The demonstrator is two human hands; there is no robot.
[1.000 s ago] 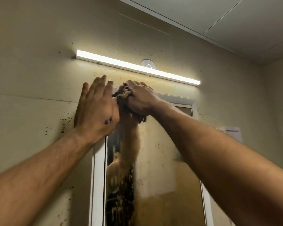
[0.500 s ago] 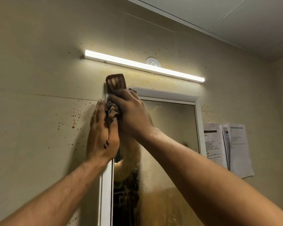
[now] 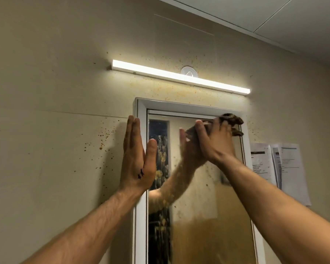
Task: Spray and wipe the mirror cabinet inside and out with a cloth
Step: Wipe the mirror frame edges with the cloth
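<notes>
The mirror cabinet (image 3: 141, 216) has a white frame and a smeared, brown-stained mirror door (image 3: 202, 206). My left hand (image 3: 136, 159) lies flat with straight fingers against the cabinet's left frame edge and the wall. My right hand (image 3: 215, 141) presses a dirty brown cloth (image 3: 231, 120) against the top right of the mirror, fingers spread over it. The cloth sticks out beyond my fingertips near the right frame. My arm and hand are reflected in the glass.
A lit tube lamp (image 3: 179, 76) runs along the wall above the cabinet. Brown specks dot the beige wall (image 3: 65, 149) around it. Printed paper sheets (image 3: 278, 168) hang on the wall to the right. The ceiling edge runs close above.
My right hand has swept the cloth from the cabinet's top left corner across to the top right of the mirror. My left hand stays flat on the left frame.
</notes>
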